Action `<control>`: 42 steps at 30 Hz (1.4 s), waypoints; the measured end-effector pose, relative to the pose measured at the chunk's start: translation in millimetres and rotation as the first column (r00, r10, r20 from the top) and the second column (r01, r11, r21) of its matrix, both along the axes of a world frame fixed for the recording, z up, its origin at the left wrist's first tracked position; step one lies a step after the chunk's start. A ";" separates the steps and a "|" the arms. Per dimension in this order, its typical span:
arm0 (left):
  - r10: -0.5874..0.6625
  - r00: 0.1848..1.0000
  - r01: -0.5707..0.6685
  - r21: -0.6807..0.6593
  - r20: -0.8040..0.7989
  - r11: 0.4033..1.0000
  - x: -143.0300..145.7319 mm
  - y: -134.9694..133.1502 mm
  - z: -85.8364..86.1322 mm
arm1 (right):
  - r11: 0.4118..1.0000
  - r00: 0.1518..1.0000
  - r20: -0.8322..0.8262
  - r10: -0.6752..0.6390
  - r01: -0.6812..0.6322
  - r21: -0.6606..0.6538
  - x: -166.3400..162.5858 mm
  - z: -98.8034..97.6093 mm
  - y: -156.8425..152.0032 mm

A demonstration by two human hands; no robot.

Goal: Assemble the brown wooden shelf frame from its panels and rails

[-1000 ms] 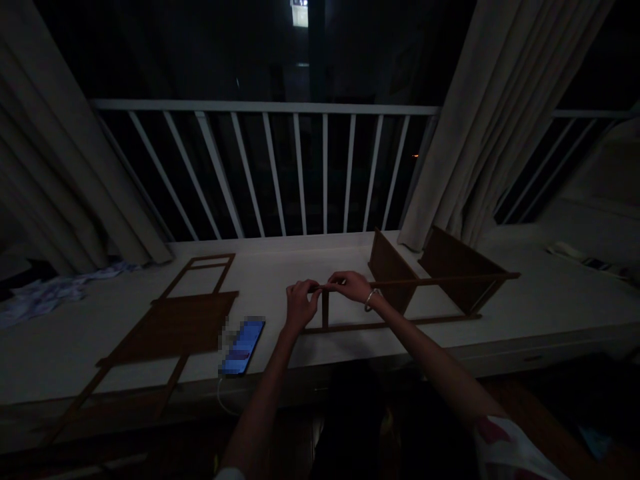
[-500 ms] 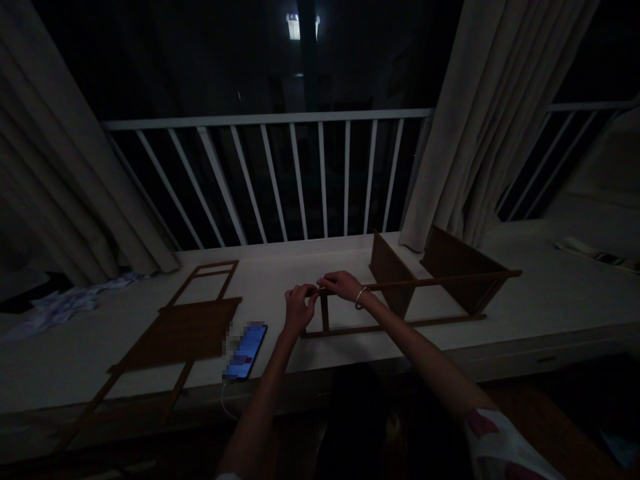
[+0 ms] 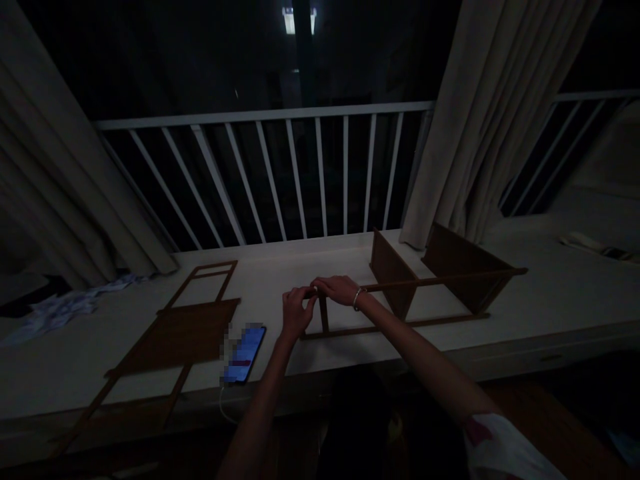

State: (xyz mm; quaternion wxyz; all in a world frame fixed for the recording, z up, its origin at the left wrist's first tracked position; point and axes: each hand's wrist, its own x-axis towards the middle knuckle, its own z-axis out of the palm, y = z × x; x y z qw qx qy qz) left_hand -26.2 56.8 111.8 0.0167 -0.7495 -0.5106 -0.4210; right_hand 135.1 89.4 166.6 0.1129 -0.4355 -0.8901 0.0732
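Observation:
A brown wooden shelf frame [image 3: 440, 321] lies on its side on the pale ledge, two shelf panels standing up at its right part. At its left end, my left hand [image 3: 297, 312] is closed, thumb and forefinger pinched around the tip of the upper rail. Beside it, my right hand [image 3: 337, 289], with a bracelet at the wrist, bends its closed fingertips down onto the same corner. Something small and pale shows between the fingertips, too small and dark to name. The two hands' fingertips nearly touch.
A second wooden frame [image 3: 180, 337] with a panel lies on the left, reaching past the ledge's front edge. Between it and my left arm lies a lit phone [image 3: 247, 355] with a cable. White railings [image 3: 345, 173] and curtains [image 3: 450, 133] stand behind the ledge [image 3: 280, 267].
My right fingertips have shifted slightly left and closer to my left fingertips at the frame's corner. The view has tilted a little; the frames and phone lie as before.

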 end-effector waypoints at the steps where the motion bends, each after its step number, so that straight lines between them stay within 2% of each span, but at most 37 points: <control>1: 0.005 1.000 -0.005 0.001 -0.002 1.000 0.3 -0.1 0.1 | 1.000 1.000 0.001 0.006 -0.006 0.006 0.4 0.3 -0.9; 13: 0.042 0.999 -0.041 0.029 -0.022 0.999 2.7 -0.3 -1.4 | 0.994 0.998 -0.015 0.058 -0.056 0.092 3.6 -3.4 -3.6; 18: 0.032 0.999 -0.031 0.035 -0.036 0.999 2.6 -1.4 -0.4 | 0.993 0.999 0.009 0.041 -0.041 0.106 4.2 -4.1 -3.9; 24: 0.035 0.999 -0.034 0.031 -0.037 0.999 2.2 -1.2 -0.8 | 0.994 0.999 0.002 0.050 -0.050 0.092 4.0 -4.1 -3.0; 32: 0.042 0.999 -0.042 0.026 -0.021 0.999 3.9 -2.9 0.7 | 0.995 0.993 -0.086 0.076 -0.071 0.066 4.7 -5.6 -2.5; 42: 0.043 0.999 -0.042 0.023 -0.032 0.999 2.1 -1.4 -2.1 | 0.999 0.989 -0.140 0.038 -0.035 0.023 3.2 -3.2 -3.9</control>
